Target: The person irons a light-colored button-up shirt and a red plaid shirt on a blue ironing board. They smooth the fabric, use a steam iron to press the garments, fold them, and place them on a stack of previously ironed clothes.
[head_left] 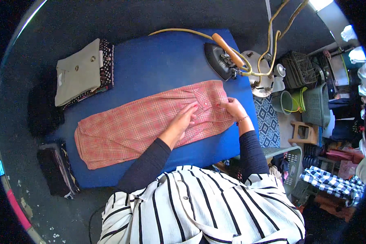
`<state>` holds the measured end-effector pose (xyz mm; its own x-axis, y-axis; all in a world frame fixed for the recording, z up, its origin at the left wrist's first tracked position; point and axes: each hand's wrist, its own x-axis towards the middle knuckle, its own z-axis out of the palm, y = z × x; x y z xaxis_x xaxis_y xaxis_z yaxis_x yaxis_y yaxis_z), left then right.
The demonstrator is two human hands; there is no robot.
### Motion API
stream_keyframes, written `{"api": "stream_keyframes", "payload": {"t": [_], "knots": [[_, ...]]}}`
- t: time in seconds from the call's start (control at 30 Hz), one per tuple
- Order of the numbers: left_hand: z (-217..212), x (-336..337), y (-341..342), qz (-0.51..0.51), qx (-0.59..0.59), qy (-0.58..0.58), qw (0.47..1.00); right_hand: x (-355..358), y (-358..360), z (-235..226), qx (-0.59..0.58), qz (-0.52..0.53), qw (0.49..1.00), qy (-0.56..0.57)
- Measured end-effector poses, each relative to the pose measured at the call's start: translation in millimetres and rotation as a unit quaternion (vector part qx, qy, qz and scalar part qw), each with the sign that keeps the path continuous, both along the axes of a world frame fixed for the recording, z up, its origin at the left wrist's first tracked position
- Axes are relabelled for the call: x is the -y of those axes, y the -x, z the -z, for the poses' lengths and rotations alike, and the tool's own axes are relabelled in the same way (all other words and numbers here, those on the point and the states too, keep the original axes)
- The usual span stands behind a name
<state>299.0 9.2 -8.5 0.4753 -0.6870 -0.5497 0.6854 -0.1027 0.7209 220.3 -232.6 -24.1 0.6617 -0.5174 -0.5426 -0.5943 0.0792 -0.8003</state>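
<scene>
A pink plaid shirt (138, 122) lies folded into a long strip across the blue ironing table (150, 61). Gathers and a small button show near its right end. My left hand (184, 118) rests on the cloth beside the gathered part, fingers stretched out and partly overlapping in view. At the shirt's right edge, my right hand (234, 110) pinches the fabric between thumb and fingers. Beyond it, on the table's far right corner, sits a dark iron (218, 61) with a wooden handle, its yellowish hose (275, 49) running upward.
Folded clothes (79, 75), a beige piece on top, are stacked at the far left. Dark folded cloth (53, 168) lies at the near left corner. Baskets (316, 106), a bucket (281, 101), a small stool (303, 132) and a patterned mat (267, 122) stand or lie to the right.
</scene>
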Motion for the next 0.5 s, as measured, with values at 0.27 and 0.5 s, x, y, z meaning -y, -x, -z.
{"api": "stream_keyframes", "payload": {"t": [0.27, 0.5], "knots": [[12.7, 5.5, 1.8, 0.005, 0.014, 0.001, 1.0, -10.1, -8.0, -4.3, 0.001, 0.083, 0.994, -0.067], [9.1, 10.4, 3.6, 0.025, 0.006, -0.011, 1.0, -10.8, -9.6, -16.5, 0.081, 0.017, 0.98, -0.178]]}}
